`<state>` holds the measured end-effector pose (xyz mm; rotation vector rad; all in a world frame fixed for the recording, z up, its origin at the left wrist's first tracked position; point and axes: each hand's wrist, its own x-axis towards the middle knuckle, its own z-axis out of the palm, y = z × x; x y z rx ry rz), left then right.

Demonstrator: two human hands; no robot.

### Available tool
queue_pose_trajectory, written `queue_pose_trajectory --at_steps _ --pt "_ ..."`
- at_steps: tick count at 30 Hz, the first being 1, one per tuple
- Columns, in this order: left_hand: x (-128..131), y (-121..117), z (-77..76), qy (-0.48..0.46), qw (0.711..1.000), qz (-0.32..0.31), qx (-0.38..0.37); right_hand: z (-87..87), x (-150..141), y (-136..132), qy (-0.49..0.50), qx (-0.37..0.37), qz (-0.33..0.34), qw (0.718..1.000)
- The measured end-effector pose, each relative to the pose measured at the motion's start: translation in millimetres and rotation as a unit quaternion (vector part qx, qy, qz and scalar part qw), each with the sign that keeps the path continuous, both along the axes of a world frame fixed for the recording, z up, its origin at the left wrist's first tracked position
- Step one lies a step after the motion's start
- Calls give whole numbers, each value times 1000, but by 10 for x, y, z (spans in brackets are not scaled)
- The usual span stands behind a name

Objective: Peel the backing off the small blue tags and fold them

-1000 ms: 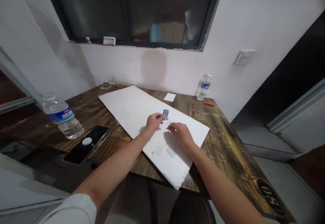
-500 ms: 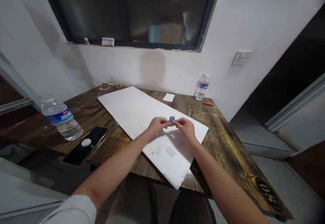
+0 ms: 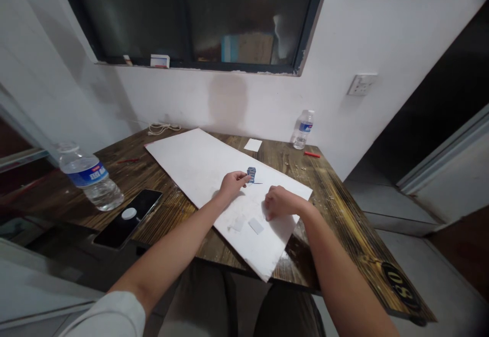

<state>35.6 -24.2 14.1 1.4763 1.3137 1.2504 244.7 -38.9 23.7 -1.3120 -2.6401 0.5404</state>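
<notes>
My left hand [image 3: 233,184] pinches a small flat blue-and-white patterned piece [image 3: 251,172] at its lower left edge and holds it up above a large white board [image 3: 183,159]. A thin dark line [image 3: 259,183] shows just right of the piece; what it is I cannot make out. My right hand [image 3: 280,202] is low over the board, apart from the piece, with its fingers curled downward. Its fingertips are partly hidden, so anything in them does not show. Nearest to it lies a small grey rectangle [image 3: 255,226], with a paler whitish patch [image 3: 239,223] beside that.
On the wooden table [image 3: 332,220] are a large water bottle [image 3: 89,174] and a phone [image 3: 128,220] with a white cap [image 3: 129,214] at left. Behind the board are a cable [image 3: 162,128], white paper [image 3: 252,145], a smaller bottle [image 3: 303,131] and a red stick [image 3: 312,154].
My right hand has let go of the patterned piece and moved down and right, its fingers now curled. My left hand, still holding the piece, has shifted slightly left and up.
</notes>
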Motion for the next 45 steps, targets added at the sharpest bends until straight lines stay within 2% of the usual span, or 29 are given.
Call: queue_pose_trajectory --at_steps 8,12,14,17,21,26,32,40,43,45 --pt "-13 16 -11 4 1000 7 -2 25 -59 -18 -24 -36 -21 999" --pt "-5 -10 15 7 1000 7 0 131 -79 -70 61 -74 -20 995" --pt "2 -30 41 2 1000 5 1 182 -111 -92 158 -41 -22 986" --pt "10 -53 72 -5 1000 -10 -6 217 -171 -105 296 70 -19 953" --pt "11 -51 56 21 997 -69 -26 177 -219 -80 382 192 -3 904" --pt "8 -35 20 19 989 -144 -34 89 -203 -11 352 298 22 887" --pt "8 -59 62 -25 986 -163 -39 77 -174 28 308 352 33 883" --pt "-18 -38 30 -25 986 -160 -37 41 -166 45 238 353 21 905" --pt "-13 -39 37 -32 989 -139 -31 30 -153 48 245 326 -1 913" --pt "-10 -36 41 -46 992 -112 -31 44 -144 31 249 283 5 926"
